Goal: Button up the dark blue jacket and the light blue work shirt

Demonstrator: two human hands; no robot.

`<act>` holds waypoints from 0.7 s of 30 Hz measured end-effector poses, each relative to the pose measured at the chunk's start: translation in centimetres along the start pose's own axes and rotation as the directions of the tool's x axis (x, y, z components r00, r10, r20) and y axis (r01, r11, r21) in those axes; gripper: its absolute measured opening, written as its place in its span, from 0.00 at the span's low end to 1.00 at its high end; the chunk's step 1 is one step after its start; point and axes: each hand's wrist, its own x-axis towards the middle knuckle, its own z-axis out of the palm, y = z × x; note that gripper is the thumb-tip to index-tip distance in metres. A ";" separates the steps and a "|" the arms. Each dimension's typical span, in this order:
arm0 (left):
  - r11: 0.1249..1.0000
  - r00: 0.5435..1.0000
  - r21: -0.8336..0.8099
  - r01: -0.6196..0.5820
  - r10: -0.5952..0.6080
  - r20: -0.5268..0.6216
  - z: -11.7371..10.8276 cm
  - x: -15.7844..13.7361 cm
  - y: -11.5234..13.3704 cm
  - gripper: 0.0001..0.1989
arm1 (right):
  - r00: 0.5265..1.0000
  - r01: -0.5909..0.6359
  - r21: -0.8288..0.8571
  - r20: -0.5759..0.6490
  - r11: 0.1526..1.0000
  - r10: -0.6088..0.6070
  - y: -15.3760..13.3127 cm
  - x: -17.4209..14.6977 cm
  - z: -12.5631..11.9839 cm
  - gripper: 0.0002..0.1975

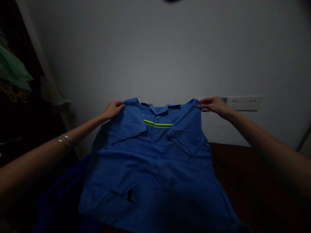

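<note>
A blue work shirt [155,155] with short sleeves, a collar and a yellow-green and grey stripe across the chest is spread out in front of me, front side up. Its upper part is lifted toward the wall. My left hand [114,109] pinches it at the shoulder on the left, and my right hand [213,105] pinches the shoulder on the right. Both sleeves hang folded inward over the chest. The lower part lies rumpled in shadow, and the bottom edge is partly too dark to make out.
A dark reddish-brown surface [233,174] lies under the shirt. Darker blue cloth [65,191] is at its left. Behind stands a pale wall [160,58] with white power sockets [244,103] at right. Light green cloth or plastic [14,68] hangs at far left.
</note>
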 end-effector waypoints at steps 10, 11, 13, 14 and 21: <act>0.886 0.984 -0.463 0.019 -0.100 -0.150 -2.9 0.7 2.1 0.15 | 0.988 0.102 0.089 -0.126 0.991 -0.091 -8.7 -2.3 -3.3 0.13; 0.867 0.980 -0.499 0.016 -0.114 -0.165 -3.1 0.7 2.3 0.14 | 0.984 0.132 0.088 -0.134 0.987 -0.119 -9.1 -2.5 -3.6 0.14; 0.849 0.973 -0.528 -0.002 -0.119 -0.197 -3.8 0.9 2.7 0.13 | 0.974 0.183 0.085 -0.152 0.979 -0.169 -9.9 -2.7 -3.9 0.16; 0.850 0.971 -0.527 -0.017 -0.113 -0.213 -4.1 1.0 2.9 0.13 | 0.968 0.203 0.083 -0.168 0.976 -0.187 -10.3 -2.8 -4.0 0.17; 0.885 0.934 -0.449 -0.128 -0.044 -0.354 -7.1 2.6 4.2 0.13 | 0.916 0.301 0.017 -0.284 0.953 -0.284 -13.1 -1.7 -5.3 0.22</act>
